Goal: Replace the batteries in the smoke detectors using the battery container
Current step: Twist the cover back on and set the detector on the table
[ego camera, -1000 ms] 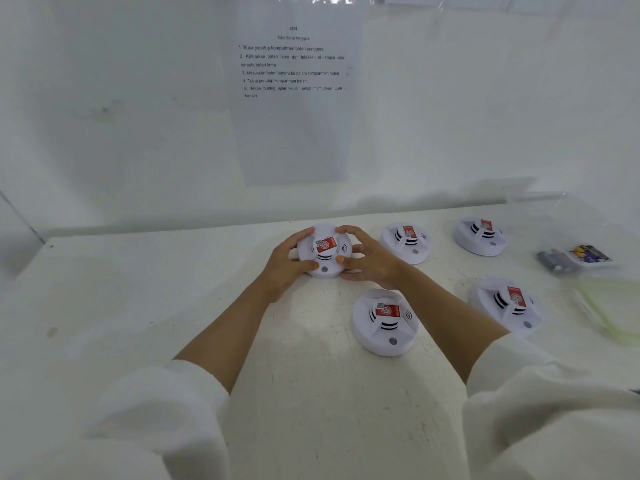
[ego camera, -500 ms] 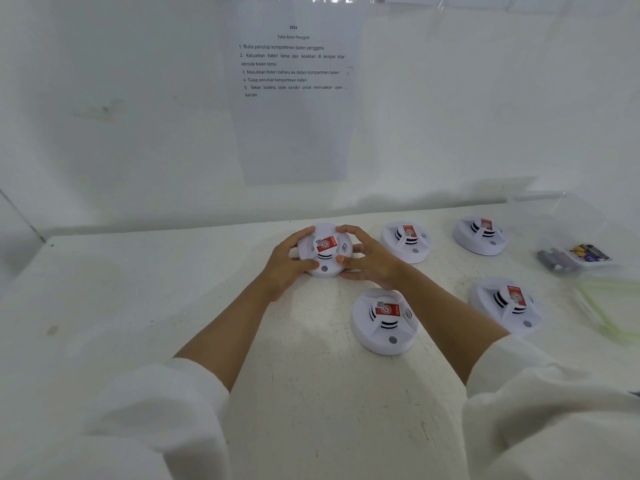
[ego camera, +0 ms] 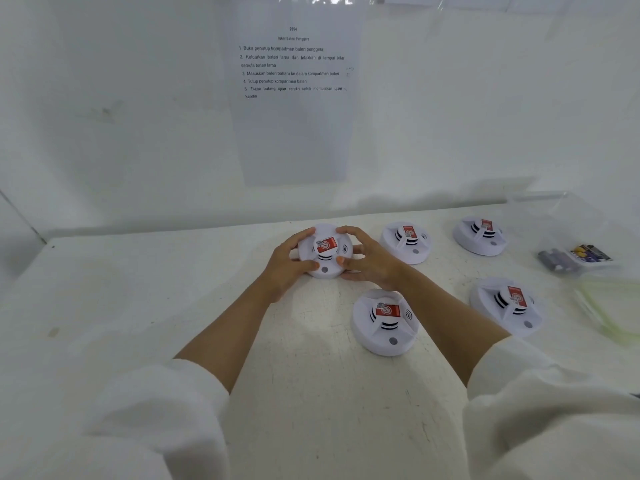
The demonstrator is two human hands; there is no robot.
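**Both hands on the far-left detector**

We have both hands wrapped around one white detector (ego camera: 325, 252) that sits on the bench (ego camera: 138, 306), far and left of the other four. Our left hand (ego camera: 289, 263) cups its left side, fingers curled over the rim and thumb at the near edge. Our right hand (ego camera: 369, 261) grips the right side the same way, so both are closed on the housing. Its red label faces up, with a grey button near us.

A second detector (ego camera: 384, 322) lies just near of our right wrist. A third (ego camera: 407, 242) sits to the right of the held one, a fourth (ego camera: 479, 235) farther right, and a fifth (ego camera: 507, 304) near and right. The clear battery container (ego camera: 575, 259) stands at the right edge, with dark cells inside. A printed sheet (ego camera: 294, 95) hangs on the far wall.
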